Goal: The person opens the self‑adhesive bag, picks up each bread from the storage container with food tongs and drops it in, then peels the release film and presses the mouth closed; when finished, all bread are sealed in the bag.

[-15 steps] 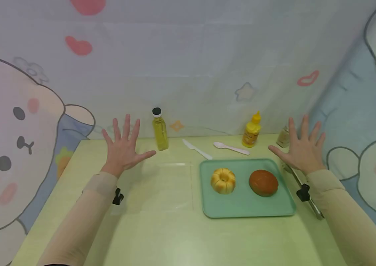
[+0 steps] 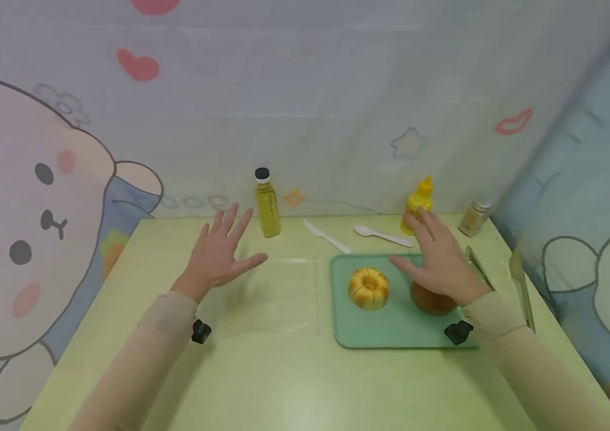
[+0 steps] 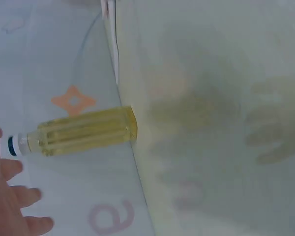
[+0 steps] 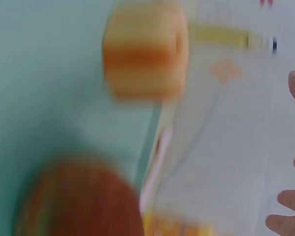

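My left hand (image 2: 217,254) hovers over the table with its fingers spread, holding nothing. The oil bottle (image 2: 267,209) with a black cap stands just beyond it, and shows in the left wrist view too. My right hand (image 2: 439,257), fingers spread and empty, is above the green tray (image 2: 380,332). Beneath it lies a brown bun (image 2: 431,301), partly hidden by the hand. A golden ring-shaped bread (image 2: 368,288) sits on the tray's left half. Behind the right fingertips is a yellow squeeze bottle (image 2: 419,203), its lower part partly covered.
A white plastic knife (image 2: 327,236) and a pinkish spoon (image 2: 382,235) lie behind the tray. At the back right stands a small spice jar (image 2: 475,218). Long utensils (image 2: 522,287) lie along the right side. A transparent sheet (image 2: 267,299) lies left of the tray.
My right hand has moved left from the tray's right side to above the brown bun, uncovering the jar and utensils. My left hand has shifted slightly, with its fingers a little more bent.
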A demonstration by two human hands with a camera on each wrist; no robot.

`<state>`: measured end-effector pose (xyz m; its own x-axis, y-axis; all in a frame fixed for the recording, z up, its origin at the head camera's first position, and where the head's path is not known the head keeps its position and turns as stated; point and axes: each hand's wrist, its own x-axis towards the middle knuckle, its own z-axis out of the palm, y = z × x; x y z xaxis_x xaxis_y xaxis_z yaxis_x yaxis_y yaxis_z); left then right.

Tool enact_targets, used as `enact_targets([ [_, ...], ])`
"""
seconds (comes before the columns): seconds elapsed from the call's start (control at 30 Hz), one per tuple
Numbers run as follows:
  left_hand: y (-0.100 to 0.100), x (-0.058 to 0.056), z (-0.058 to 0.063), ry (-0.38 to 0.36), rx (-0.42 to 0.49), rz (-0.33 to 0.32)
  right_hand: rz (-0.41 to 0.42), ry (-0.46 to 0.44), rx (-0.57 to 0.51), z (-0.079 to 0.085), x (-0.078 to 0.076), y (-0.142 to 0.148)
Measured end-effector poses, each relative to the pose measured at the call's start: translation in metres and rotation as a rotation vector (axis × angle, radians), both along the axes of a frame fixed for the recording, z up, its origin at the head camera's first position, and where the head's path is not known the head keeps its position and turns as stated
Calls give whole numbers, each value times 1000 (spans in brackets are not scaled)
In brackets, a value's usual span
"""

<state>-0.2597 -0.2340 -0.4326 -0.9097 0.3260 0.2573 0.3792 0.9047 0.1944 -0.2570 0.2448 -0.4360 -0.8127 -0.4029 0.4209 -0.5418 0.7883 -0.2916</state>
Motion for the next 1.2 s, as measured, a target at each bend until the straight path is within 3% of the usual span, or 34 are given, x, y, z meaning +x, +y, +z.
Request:
enact_targets([
  [0.23,28,22,-14,-101,14,-74,212,-76,22,-18,16,-72],
  [0.57,56,26,-51,-193,15,-184,359,-130,133,-43,22,-137],
  [0.87,65,24,-76,-323,-170,-271,367,-126,312,-64,14,-163],
  [1.0,67,27,-80,-369,-218,-268,355,-169,352,-66,17,-168],
  [1.2,67,28,-81,-361,-237,-246,343,-174,353,-67,19,-171],
])
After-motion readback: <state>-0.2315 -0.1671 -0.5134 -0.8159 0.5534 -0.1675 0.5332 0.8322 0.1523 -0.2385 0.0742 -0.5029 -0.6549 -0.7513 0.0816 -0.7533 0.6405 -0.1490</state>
